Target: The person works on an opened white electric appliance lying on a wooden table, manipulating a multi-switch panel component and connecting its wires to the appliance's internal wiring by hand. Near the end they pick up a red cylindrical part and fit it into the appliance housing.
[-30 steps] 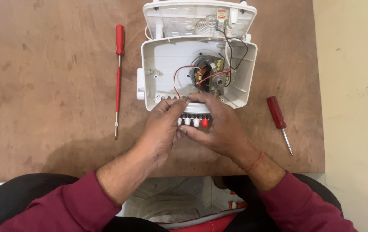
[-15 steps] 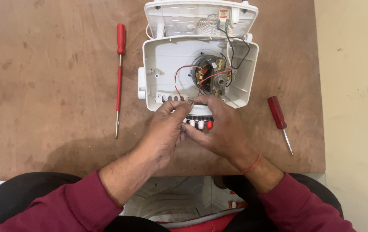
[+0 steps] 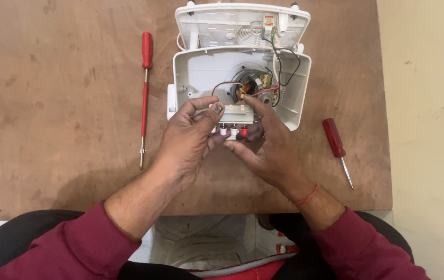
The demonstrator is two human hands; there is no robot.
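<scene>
Screwdriver, the long red-handled one, lies on the bench well left of the white housing, handle away from the person, tip toward them, untouched.

Left hand: thumb and fingers curled closed on the left end of the switch block, at the housing's near edge. Block is a small white strip with a row of push-buttons, white ones and one red, facing the person. Long axis runs left-right, parallel to the housing's near edge; buttons point toward the person, terminal side points into the housing.

Red and black wires run from the motor in the middle of the housing to the block's back.

Right hand: fingertips pinched on the right end of the block, index on top near the wire joints, thumb below. Both hands carry it; it does not look seated.

My read: step is fitting or freeing the block at the housing's front opening. Next move needs the block kept level and square to that edge, with no strain on the wires.

Short red screwdriver lies right of the housing, tip toward the person, angled right.
</scene>
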